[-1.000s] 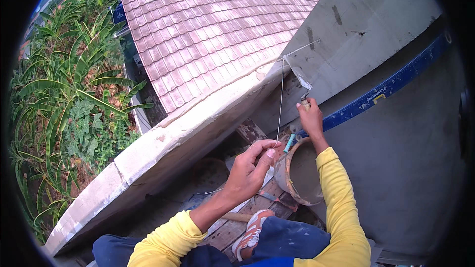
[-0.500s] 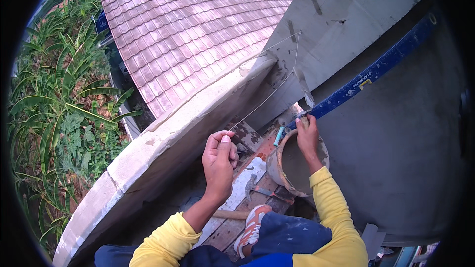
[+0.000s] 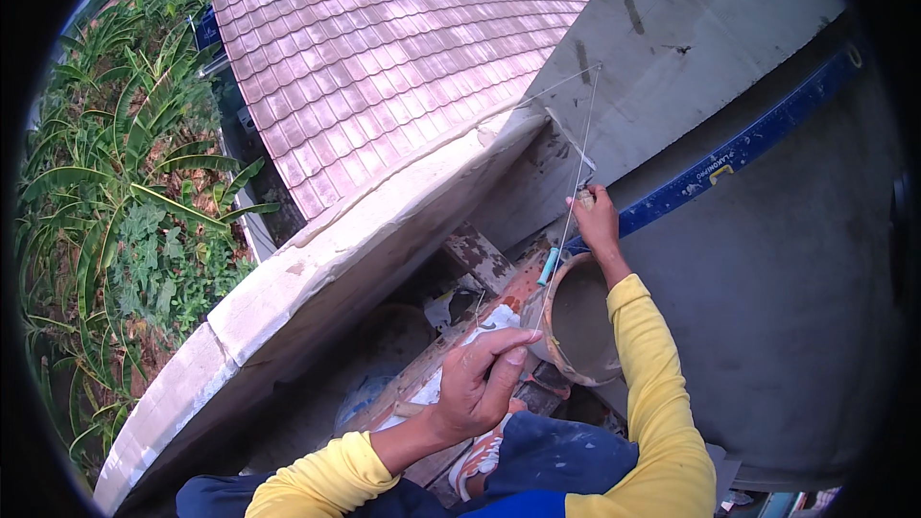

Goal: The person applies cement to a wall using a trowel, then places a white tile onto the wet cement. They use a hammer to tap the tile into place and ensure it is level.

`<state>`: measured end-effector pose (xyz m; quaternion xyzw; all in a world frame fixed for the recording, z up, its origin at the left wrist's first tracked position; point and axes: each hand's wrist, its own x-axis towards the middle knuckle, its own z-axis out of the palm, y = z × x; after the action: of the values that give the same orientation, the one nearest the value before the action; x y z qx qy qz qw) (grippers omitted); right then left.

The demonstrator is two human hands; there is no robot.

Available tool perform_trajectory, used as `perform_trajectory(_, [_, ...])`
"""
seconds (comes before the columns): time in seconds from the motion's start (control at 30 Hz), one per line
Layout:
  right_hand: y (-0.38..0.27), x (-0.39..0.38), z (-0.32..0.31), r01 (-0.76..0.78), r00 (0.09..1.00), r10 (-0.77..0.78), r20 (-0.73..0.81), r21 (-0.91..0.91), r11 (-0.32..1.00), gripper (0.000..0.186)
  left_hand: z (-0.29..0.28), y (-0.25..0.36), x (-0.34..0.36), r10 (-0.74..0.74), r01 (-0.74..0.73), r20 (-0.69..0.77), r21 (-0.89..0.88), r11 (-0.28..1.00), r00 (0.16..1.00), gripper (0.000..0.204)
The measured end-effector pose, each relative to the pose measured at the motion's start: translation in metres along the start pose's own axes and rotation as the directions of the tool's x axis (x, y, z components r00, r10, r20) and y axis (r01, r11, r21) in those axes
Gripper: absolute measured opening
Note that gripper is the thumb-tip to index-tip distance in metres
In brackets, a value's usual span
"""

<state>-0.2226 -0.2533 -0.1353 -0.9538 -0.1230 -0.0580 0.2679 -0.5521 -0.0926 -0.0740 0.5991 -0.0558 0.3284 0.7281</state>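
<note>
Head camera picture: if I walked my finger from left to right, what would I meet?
Green leafy plants → bare left hand → turquoise cylindrical handle → bare right hand → long blue level bar.

Low in the centre, the left hand [image 3: 484, 379] hides where the string [image 3: 588, 129] leads, the right hand [image 3: 600, 222] covers part of the trowel handle [image 3: 585, 199], and the top edge crops the tiled roof [image 3: 403, 48].

Ledge [image 3: 288, 273] between roof [image 3: 384, 48] and string [image 3: 588, 125], bucket [image 3: 553, 345] at right
</note>
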Motion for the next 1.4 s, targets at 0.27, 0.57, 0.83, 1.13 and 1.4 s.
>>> perform_trajectory(0.27, [-0.002, 0.089, 0.012, 0.024, 0.994, -0.017, 0.111, -0.067, 0.997, 0.050, 0.012, 0.004, -0.008, -0.057, 0.054, 0.085, 0.037, 0.998, 0.995, 0.026])
perform_trajectory(0.57, [-0.020, 0.132, -0.013, 0.012, 0.999, -0.013, 0.049, 0.024, 1.000, 0.042, 0.016, 0.001, -0.016, -0.117, 0.116, 0.124, 0.014, 0.993, 0.985, 0.027])
perform_trajectory(0.83, [-0.024, 0.144, -0.035, -0.083, 0.994, 0.055, 0.099, 0.310, 0.947, 0.038, 0.025, 0.004, -0.019, -0.110, 0.114, 0.139, -0.024, 0.993, 0.984, 0.028])
perform_trajectory(1.13, [-0.006, 0.070, -0.020, -0.197, 0.980, 0.177, 0.087, 0.434, 0.879, 0.038, 0.017, 0.008, -0.023, -0.142, 0.145, 0.149, -0.012, 0.989, 0.979, 0.028])
perform_trajectory(1.4, [-0.009, 0.099, -0.020, -0.096, 0.987, 0.066, 0.149, 0.199, 0.975, 0.041, 0.024, 0.003, -0.022, -0.147, 0.152, 0.174, -0.015, 0.988, 0.974, 0.027])
